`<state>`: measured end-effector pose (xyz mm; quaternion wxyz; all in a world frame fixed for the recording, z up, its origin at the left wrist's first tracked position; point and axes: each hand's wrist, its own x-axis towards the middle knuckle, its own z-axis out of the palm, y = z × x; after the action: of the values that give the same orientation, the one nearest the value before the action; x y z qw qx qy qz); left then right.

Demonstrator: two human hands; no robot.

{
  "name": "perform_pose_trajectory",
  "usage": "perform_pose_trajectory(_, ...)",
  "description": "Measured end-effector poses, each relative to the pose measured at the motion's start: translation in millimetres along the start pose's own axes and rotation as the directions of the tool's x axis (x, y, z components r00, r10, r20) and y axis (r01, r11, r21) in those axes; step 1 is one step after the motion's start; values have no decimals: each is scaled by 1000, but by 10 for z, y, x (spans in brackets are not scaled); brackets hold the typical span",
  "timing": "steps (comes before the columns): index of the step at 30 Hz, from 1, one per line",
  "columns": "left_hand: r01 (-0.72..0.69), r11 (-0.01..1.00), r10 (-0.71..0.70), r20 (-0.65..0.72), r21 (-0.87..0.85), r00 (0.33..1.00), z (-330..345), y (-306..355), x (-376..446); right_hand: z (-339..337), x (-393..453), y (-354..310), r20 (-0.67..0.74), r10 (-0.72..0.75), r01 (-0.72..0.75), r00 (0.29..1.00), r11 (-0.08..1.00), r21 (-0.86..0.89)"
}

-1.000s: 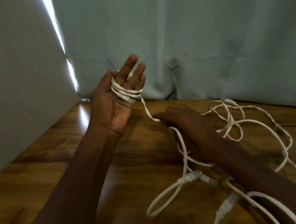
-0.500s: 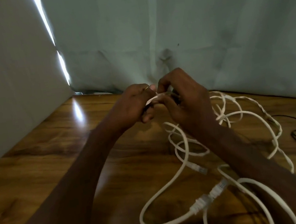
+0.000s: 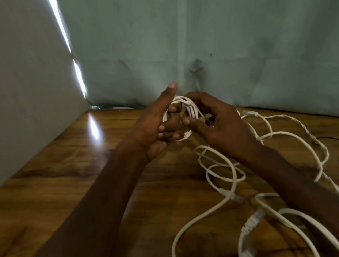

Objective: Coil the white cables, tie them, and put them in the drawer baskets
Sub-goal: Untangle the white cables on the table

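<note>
- Centre frame: my left hand [image 3: 159, 127], open-palmed a second ago, now curls around the white cable coil [image 3: 186, 112].
- My right hand [image 3: 219, 125] pinches another loop on; coiling continues.

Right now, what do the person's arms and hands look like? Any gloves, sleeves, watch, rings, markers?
Both arms are bare from the bottom of the picture to the wrist: no sleeves show, no gloves, no watch or band. The left hand and the right hand carry no tape or markers. Fingernails are short and unpainted. No ring can be made out; the fingers are partly hidden and slightly blurred.
</note>
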<state>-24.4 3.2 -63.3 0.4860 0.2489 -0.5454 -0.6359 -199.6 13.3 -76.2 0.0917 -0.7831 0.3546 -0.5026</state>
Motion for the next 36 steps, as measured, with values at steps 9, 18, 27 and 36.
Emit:
perform_pose_trajectory(9,88,995,-88,3,-47,996,32,-49,68,-72,54,149,67,-35,47,997,982,-182)
perform_pose_trajectory(18,-101,756,160,32,-647,987,-258,85,116,-151,54,208,15,-68,69,998,920,-386)
perform_pose_trajectory(27,-380,428,306,-264,-820,915,-517,236,61,-106,5,270,54,44,-14,998,886,-464)
perform_pose_trajectory(36,-398,909,361,-243,-123,900,-77,56,129,-39,-2,10,-4,-313,250,950,769,-588)
